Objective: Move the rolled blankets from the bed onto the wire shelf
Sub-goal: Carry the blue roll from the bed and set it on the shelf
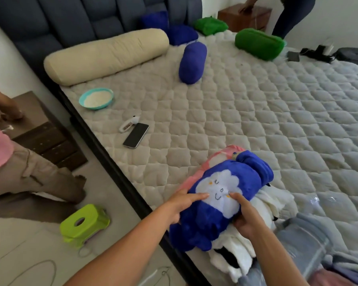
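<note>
Head view — looking down, close over hands (215, 209), bed (256, 112) beyond

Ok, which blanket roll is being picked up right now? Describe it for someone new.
Start at the near edge of the quilted mattress. Both hands, left hand and right hand, hold a blue blanket roll there. Unlike the plain blue and green rolls, it has a white smiling cloud.
</note>
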`<move>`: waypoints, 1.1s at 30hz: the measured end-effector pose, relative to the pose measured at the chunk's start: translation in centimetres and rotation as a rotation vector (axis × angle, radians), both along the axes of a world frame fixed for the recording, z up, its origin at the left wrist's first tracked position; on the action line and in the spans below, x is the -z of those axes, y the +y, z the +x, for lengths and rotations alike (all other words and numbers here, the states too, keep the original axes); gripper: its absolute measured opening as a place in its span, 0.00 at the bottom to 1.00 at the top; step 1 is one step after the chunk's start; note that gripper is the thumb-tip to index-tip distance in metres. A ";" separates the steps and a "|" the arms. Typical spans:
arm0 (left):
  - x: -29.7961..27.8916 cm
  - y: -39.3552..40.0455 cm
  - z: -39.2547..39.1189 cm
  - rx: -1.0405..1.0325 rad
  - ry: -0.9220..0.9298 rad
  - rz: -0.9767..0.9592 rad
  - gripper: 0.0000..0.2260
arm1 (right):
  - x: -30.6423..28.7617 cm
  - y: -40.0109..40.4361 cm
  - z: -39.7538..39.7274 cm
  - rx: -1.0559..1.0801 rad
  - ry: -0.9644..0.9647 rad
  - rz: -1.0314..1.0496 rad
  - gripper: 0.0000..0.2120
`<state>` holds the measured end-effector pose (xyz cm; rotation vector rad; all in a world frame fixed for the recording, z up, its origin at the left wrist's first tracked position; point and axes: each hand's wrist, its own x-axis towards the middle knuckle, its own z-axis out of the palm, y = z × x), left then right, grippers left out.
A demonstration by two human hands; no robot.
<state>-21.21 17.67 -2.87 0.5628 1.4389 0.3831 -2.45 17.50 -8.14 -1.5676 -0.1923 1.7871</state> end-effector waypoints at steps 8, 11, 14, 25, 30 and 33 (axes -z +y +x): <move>-4.2 -3.1 -3.3 0.043 0.042 0.147 0.29 | -3.9 -3.8 -4.2 0.160 0.154 0.126 0.16; -5.5 -6.1 -6.8 -0.040 0.068 0.178 0.35 | -6.4 -5.7 -7.5 0.122 0.179 0.167 0.15; -7.0 -10.4 -11.6 -0.203 0.050 0.205 0.29 | -8.7 -7.9 -11.9 0.039 0.210 0.236 0.19; -9.6 -39.9 -28.9 -0.703 0.092 0.335 0.14 | -14.4 -25.7 -33.7 -0.735 0.262 0.538 0.12; -10.2 -55.4 -33.2 -0.881 0.145 0.371 0.23 | -15.9 -37.1 -42.9 -1.060 0.337 0.567 0.11; -10.9 -64.2 -34.7 -1.065 0.179 0.413 0.28 | -16.6 -44.9 -47.8 -1.279 0.380 0.574 0.11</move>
